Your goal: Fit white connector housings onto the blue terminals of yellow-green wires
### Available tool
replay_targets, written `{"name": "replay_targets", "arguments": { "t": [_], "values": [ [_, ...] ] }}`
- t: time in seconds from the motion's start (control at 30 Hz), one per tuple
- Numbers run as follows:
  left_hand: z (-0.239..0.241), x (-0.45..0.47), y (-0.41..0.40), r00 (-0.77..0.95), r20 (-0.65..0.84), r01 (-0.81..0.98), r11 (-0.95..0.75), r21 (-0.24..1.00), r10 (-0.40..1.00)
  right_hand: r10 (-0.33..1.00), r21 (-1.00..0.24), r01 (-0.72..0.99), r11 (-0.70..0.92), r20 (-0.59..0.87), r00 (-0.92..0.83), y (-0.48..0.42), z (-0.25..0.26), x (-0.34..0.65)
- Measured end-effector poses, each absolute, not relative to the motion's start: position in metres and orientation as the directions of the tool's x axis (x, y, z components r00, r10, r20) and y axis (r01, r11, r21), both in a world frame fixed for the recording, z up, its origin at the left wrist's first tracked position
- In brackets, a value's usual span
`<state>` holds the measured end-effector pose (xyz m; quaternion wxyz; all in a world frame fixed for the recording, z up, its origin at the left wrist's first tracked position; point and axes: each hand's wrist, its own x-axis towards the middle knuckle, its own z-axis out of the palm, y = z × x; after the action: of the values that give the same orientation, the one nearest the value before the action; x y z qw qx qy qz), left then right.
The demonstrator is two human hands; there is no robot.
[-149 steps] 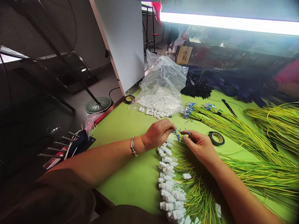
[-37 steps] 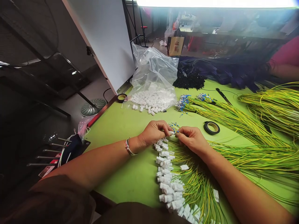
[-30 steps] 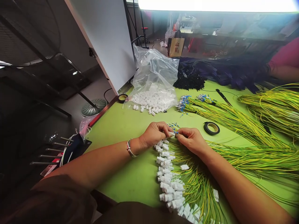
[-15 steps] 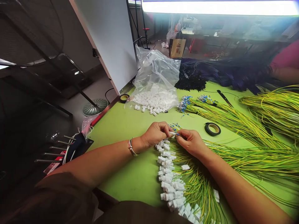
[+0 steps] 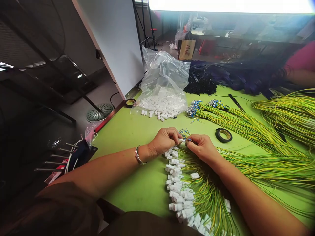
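Note:
My left hand (image 5: pixel 164 140) is closed in a pinch on a small white connector (image 5: pixel 181 140) above the green table (image 5: pixel 133 137). My right hand (image 5: pixel 202 147) pinches a yellow-green wire with a blue terminal (image 5: pixel 189 139), its tip at the connector. Both hands meet over a fan of yellow-green wires (image 5: pixel 209 193). A row of white connectors on wire ends (image 5: pixel 178 186) curves below my left hand. A silver bracelet (image 5: pixel 137 155) circles my left wrist.
A clear plastic bag of loose white connectors (image 5: pixel 163 88) lies at the back. Long yellow-green wire bundles (image 5: pixel 246 123) cover the right side. A roll of black tape (image 5: pixel 223 135) sits beside my right hand, another (image 5: pixel 129 103) at the table's edge. Another person's arm (image 5: pixel 301 70) is far right.
My hands have drawn close together since five seconds ago, bringing wire tip and white connector together. Over the last second they barely move.

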<state>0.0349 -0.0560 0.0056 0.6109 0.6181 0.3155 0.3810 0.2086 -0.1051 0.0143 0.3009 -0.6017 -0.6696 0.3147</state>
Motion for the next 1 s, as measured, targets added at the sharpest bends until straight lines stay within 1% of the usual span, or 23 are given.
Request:
{"name": "replay_targets", "arguments": {
  "t": [0.27, 0.47, 0.57, 0.63, 0.73, 0.8, 0.9, 0.93, 0.97, 1.0],
  "values": [
    [0.003, 0.036, -0.058, 0.512, 0.066, -0.055, -0.044, 0.998, 0.856, 0.994, -0.754, 0.649, 0.102, 0.063, -0.084, -0.104, 0.010, 0.208],
    [0.006, 0.035, -0.056, 0.488, 0.045, -0.076, -0.008, 0.997, 0.872, 0.991, -0.789, 0.605, 0.107, 0.036, -0.128, -0.104, 0.018, 0.211],
    [0.004, 0.033, -0.052, 0.479, 0.069, -0.044, -0.055, 0.998, 0.875, 0.989, -0.801, 0.585, 0.124, 0.050, -0.142, -0.103, 0.019, 0.213],
    [0.003, 0.031, -0.052, 0.566, 0.129, -0.011, -0.149, 0.989, 0.814, 0.989, -0.775, 0.616, 0.140, 0.076, -0.128, -0.102, 0.016, 0.215],
    [0.005, 0.030, -0.060, 0.776, 0.220, 0.002, -0.350, 0.937, 0.591, 0.987, -0.691, 0.705, 0.159, 0.137, -0.089, -0.099, 0.008, 0.219],
    [0.009, 0.030, -0.069, 0.874, 0.221, -0.016, -0.429, 0.903, 0.432, 0.981, -0.641, 0.748, 0.172, 0.177, -0.074, -0.097, 0.003, 0.221],
    [0.019, 0.032, -0.082, 0.953, 0.177, -0.051, -0.449, 0.892, 0.245, 0.978, -0.605, 0.777, 0.175, 0.199, -0.066, -0.095, -0.002, 0.222],
    [0.021, 0.032, -0.082, 0.963, 0.166, -0.053, -0.456, 0.888, 0.212, 0.978, -0.601, 0.780, 0.173, 0.195, -0.067, -0.096, -0.002, 0.222],
    [0.023, 0.031, -0.081, 0.962, 0.166, -0.044, -0.476, 0.878, 0.217, 0.979, -0.599, 0.782, 0.172, 0.191, -0.069, -0.096, -0.003, 0.222],
    [0.025, 0.030, -0.076, 0.944, 0.184, -0.020, -0.511, 0.860, 0.273, 0.980, -0.597, 0.784, 0.170, 0.188, -0.069, -0.097, -0.003, 0.222]
  ]
}}
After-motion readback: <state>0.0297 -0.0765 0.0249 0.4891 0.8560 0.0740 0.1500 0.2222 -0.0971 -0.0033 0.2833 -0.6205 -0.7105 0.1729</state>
